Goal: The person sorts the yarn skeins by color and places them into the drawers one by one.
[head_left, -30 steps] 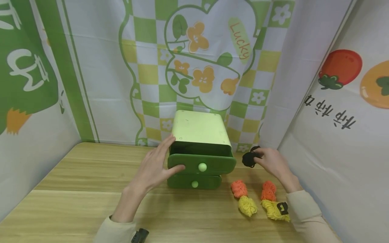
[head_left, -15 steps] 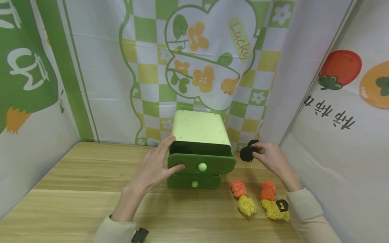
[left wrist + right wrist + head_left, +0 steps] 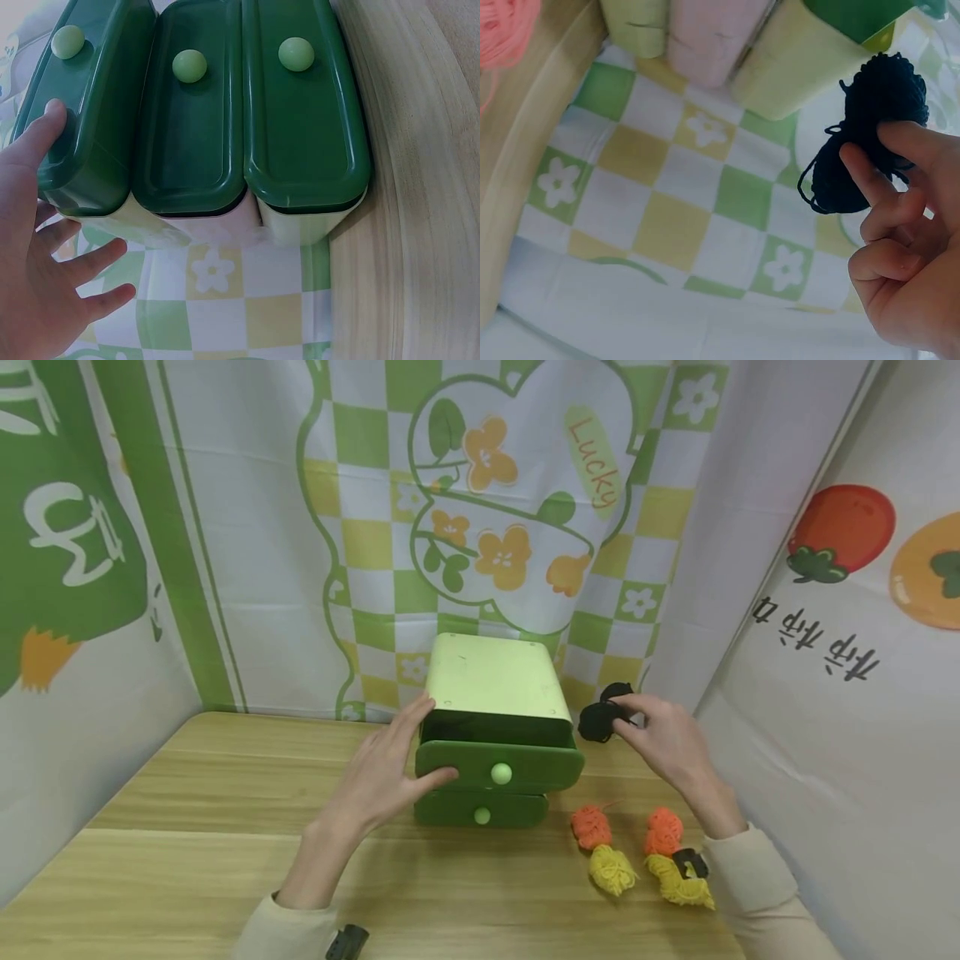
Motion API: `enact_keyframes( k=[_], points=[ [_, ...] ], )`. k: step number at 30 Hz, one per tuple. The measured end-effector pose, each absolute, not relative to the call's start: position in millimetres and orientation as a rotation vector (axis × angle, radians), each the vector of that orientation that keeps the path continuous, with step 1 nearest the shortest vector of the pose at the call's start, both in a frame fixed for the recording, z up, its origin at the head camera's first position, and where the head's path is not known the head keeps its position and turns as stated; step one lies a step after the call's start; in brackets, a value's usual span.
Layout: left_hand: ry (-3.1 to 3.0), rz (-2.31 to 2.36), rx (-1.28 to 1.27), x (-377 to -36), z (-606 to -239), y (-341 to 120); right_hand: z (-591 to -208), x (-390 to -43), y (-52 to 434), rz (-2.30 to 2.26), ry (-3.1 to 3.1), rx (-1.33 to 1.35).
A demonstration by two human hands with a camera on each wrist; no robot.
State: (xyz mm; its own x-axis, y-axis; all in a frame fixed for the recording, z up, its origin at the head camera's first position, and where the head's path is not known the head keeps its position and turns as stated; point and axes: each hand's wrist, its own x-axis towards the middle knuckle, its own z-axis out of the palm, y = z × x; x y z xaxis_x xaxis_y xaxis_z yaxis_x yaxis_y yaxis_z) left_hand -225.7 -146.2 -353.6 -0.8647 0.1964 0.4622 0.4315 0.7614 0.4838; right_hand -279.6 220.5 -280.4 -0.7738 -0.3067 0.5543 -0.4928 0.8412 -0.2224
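Observation:
A small drawer cabinet (image 3: 491, 681) with a pale green top and dark green drawers stands at the back of the wooden table (image 3: 187, 827). Its top drawer (image 3: 498, 768) is pulled out, the opening above it dark. My left hand (image 3: 386, 768) rests against the cabinet's left side, fingers straight, thumb on the top drawer's front (image 3: 90, 112). My right hand (image 3: 660, 739) pinches a black yarn bundle (image 3: 597, 718) in the air just right of the cabinet's top corner; the right wrist view shows the black yarn bundle (image 3: 870, 127) between thumb and fingers.
Two orange yarn bundles (image 3: 591, 825) (image 3: 663, 831) and two yellow ones (image 3: 612, 868) (image 3: 678, 881) lie on the table right of the cabinet. Patterned cloth walls (image 3: 247, 543) close in the back and both sides. The left wrist view shows three drawer fronts with pale knobs (image 3: 296, 54).
My right hand has lifted the black yarn bundle up and leftward, from beside the drawer front to near the cabinet's top right corner. The left hand has stayed in place.

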Motion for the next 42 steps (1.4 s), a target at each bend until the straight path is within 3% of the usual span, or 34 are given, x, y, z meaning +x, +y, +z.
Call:
enact_keyframes(
  k=[12,42],
  points=[
    [-2.57,-0.845,-0.478,-224.9,-352.0,-147.3,-266.1,-264.8,190.8,0.446,-2.374,0.658],
    [-2.569,-0.824,-0.484,-225.0,-353.1,-147.0,-271.5,-248.4,136.7,0.454,-2.377,0.801]
  ],
)
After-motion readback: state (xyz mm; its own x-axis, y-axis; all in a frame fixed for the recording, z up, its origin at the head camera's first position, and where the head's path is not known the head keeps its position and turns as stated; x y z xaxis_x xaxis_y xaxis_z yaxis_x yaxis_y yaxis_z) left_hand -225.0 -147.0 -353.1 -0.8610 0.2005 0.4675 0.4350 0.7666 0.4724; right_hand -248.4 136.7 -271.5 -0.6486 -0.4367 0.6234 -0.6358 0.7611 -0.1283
